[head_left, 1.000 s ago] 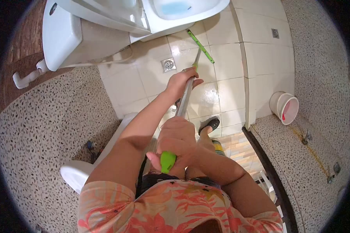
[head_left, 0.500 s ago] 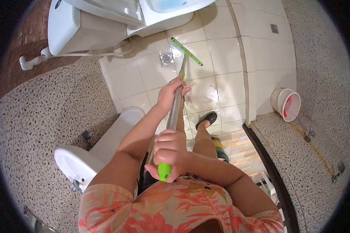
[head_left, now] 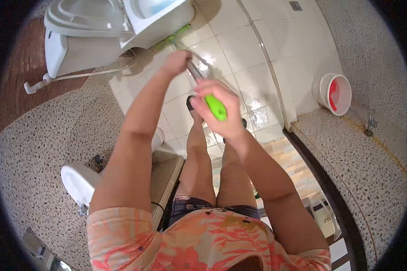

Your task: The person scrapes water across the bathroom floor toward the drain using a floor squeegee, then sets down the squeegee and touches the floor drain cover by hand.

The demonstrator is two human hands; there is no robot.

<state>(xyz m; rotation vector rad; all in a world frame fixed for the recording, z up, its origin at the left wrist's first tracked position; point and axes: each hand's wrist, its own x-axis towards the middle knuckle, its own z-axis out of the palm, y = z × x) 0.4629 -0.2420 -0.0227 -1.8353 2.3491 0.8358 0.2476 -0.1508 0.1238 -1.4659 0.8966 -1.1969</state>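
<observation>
Both of my hands hold the metal pole of a floor squeegee [head_left: 194,71]. My left hand [head_left: 177,63] is closed around the pole lower down, toward the blade. My right hand [head_left: 229,110] grips the upper end, just by the green plastic handle tip [head_left: 216,107]. The green squeegee head [head_left: 182,32] lies on the wet tiled floor [head_left: 221,49], close against the base of the white toilet [head_left: 160,29]. Motion smears the head and part of it is hard to make out.
A white bucket [head_left: 318,92] with something red inside stands near the right wall. A white washbasin [head_left: 77,180] juts from the left wall. A low ledge [head_left: 262,40] crosses the floor, with a drain [head_left: 295,6] beyond it. A doorway with a dark frame [head_left: 321,171] opens at the lower right.
Both hands have moved forward, away from my body, and the squeegee head has gone from the open floor beside the drain to the toilet base. My view has shifted, and both legs now show.
</observation>
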